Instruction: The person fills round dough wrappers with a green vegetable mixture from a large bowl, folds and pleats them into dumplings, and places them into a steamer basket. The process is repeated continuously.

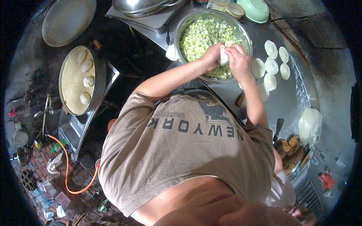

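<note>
Over the rim of a large metal bowl [185,58], my left hand [210,58] cups a partly closed dough bun [223,58]. The thumb and fingers of my right hand [239,60] pinch the bun's upper edge. Chopped pale-green vegetable filling [202,35] fills much of the bowl below. To the right, several flat round dough wrappers [271,65] lie on the metal worktop [285,99], a few overlapping or touching. A wooden handle [240,99] shows beside my right forearm; the rest of that tool is hidden.
Several pleated buns [86,65] sit in a round steamer [76,94] at left, its large lid-like disc [69,22] beyond. Bagged dough [309,125] rests at the worktop's right. An orange hose [68,169] crosses the brick floor. Another person's sleeve [281,189] appears lower right.
</note>
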{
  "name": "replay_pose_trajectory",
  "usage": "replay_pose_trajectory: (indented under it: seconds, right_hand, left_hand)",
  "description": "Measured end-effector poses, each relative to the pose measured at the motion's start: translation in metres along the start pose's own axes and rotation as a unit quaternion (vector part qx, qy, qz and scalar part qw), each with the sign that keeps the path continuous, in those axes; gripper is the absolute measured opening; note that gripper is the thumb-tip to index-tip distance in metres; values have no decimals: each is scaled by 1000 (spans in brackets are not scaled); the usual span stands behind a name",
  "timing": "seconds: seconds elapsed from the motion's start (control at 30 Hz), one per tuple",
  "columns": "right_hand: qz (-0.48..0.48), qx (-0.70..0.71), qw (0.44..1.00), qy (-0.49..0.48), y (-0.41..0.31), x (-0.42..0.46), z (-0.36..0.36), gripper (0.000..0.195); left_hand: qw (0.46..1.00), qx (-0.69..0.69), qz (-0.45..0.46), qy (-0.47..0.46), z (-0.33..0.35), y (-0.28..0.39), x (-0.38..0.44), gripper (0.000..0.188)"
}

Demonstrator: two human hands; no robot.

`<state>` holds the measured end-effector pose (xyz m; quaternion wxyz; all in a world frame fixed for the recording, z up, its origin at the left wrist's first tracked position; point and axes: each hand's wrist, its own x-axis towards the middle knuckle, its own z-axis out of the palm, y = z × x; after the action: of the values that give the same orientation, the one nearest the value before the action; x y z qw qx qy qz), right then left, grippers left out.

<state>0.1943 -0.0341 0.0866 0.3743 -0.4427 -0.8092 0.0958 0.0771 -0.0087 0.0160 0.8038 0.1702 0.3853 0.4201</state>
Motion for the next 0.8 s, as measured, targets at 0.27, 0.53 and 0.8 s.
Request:
replay_pose_trajectory:
  seconds: [0.27,0.53,0.8]
  right_hand:
    - [155,162,971,-86,12,6,-4,9]
    - [32,-64,997,10,-7,10,-5,9]
    - [132,192,948,-217,22,22,-27,15]
  left_hand:
    - [978,193,-73,-34,-12,22,8,23]
    - [984,27,127,125,16,-4,5,28]
    - [918,309,-176,-174,3,52,-5,36]
